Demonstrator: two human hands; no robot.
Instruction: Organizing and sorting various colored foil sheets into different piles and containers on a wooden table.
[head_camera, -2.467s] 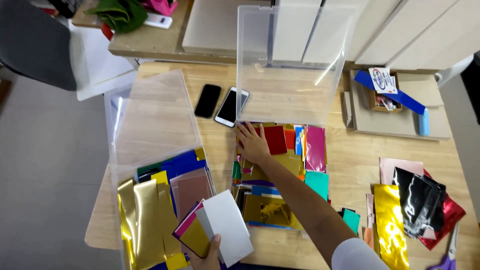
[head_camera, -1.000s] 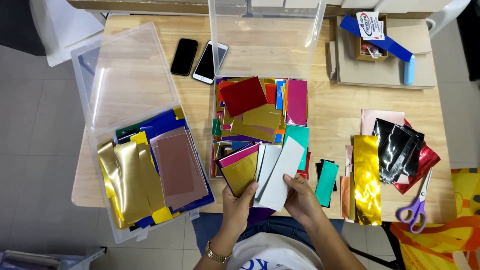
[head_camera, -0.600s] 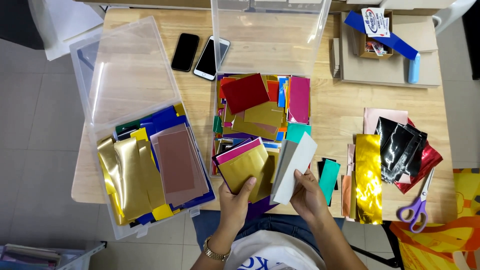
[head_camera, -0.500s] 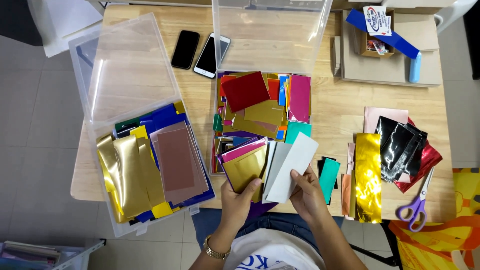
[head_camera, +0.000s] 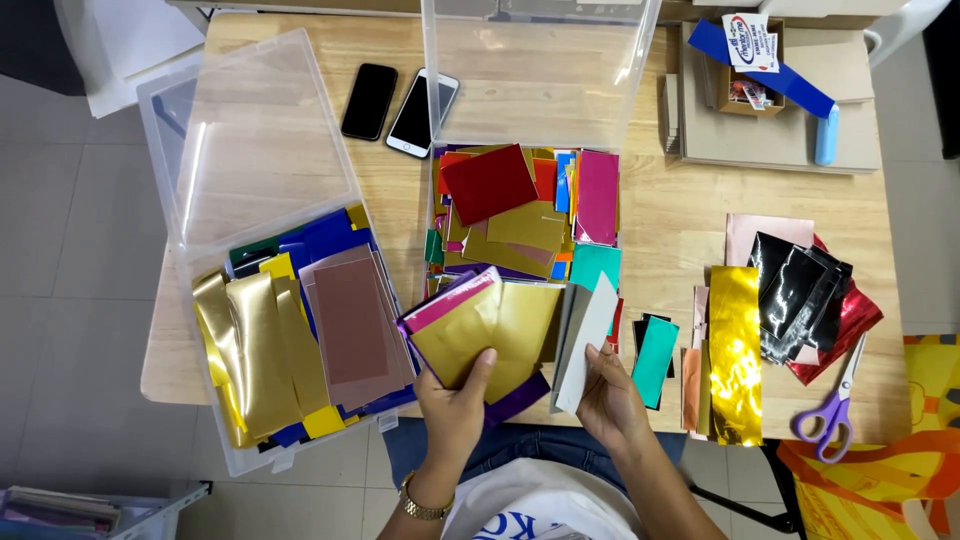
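left hand (head_camera: 455, 400) gripping foil stack (head_camera: 480, 335), lower sheets hidden; right hand (head_camera: 608, 398) — white sheets (head_camera: 585, 340)

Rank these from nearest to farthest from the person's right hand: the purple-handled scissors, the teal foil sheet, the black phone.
From the right hand:
1. Teal foil sheet, just to its right on the table.
2. Purple-handled scissors, farther right near the table's edge.
3. Black phone, far across the table, up and to the left.

Gold and pink foil sheets (head_camera: 480, 335), white-backed sheet (head_camera: 588, 345), purple-handled scissors (head_camera: 830, 405), two black phones (head_camera: 395, 103).
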